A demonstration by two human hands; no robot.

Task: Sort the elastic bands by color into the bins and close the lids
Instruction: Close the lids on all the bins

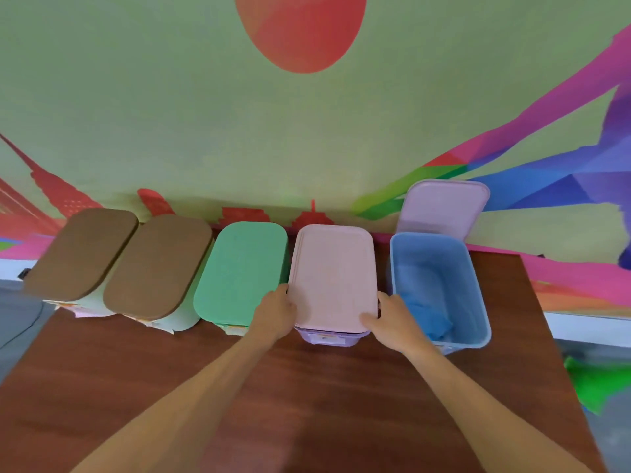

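Five bins stand in a row along the back of the wooden table [307, 404]. Two brown lids [82, 252] [158, 264] and a green lid [240, 271] lie flat on the left bins. The pink lid [333, 274] lies on a lilac bin [327, 337]. My left hand [275, 314] grips that lid's front left edge. My right hand [392, 317] grips its front right corner, thumb on top. At the right, a blue bin [440, 288] stands open with blue elastic bands [426, 315] inside. Its lilac lid [442, 208] leans up against the wall.
A painted wall in green, red, pink and purple rises right behind the bins. The table's right edge runs just past the blue bin. Grey floor shows at the far left and a green patch [590, 384] lies low at the right.
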